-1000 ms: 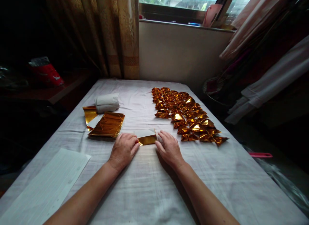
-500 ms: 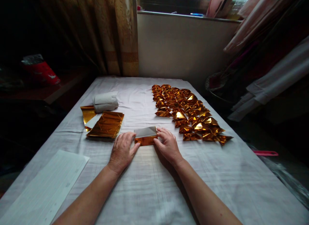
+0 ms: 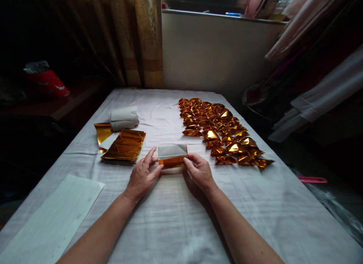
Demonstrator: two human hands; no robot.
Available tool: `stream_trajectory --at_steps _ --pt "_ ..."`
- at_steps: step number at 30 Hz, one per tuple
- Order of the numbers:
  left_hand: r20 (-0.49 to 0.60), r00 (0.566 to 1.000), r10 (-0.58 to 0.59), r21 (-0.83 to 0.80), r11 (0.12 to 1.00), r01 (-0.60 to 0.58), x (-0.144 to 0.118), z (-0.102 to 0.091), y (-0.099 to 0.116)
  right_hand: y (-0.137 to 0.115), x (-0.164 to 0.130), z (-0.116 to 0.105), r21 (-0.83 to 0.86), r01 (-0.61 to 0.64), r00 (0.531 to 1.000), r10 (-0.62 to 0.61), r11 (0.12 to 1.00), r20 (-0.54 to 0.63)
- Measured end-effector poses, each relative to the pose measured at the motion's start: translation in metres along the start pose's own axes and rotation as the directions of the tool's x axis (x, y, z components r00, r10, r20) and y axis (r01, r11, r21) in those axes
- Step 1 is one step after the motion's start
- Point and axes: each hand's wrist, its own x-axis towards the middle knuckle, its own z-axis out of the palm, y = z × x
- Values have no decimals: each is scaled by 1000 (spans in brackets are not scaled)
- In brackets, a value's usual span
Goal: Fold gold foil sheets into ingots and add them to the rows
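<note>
Both hands pinch one foil sheet (image 3: pixel 172 155) at mid-surface: left hand (image 3: pixel 141 177) on its left end, right hand (image 3: pixel 200 172) on its right, fingers closed on it. We think uneven pressure can skew the crease, or tear the foil.

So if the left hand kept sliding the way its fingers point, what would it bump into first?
The left hand points up and right, already touching the folded gold paper. Past that, probably the rows of folded gold pieces, though depth is hard to judge.
</note>
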Motion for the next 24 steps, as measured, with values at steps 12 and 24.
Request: stream_trajectory --at_steps 12,24 --pt "48 998 -42 -189 981 50 0 -9 13 1 -1 0 75 -48 999 49 996 -18" --pt "83 991 -101 -258 959 119 2 -10 14 12 1 3 71 -123 991 127 990 -48"
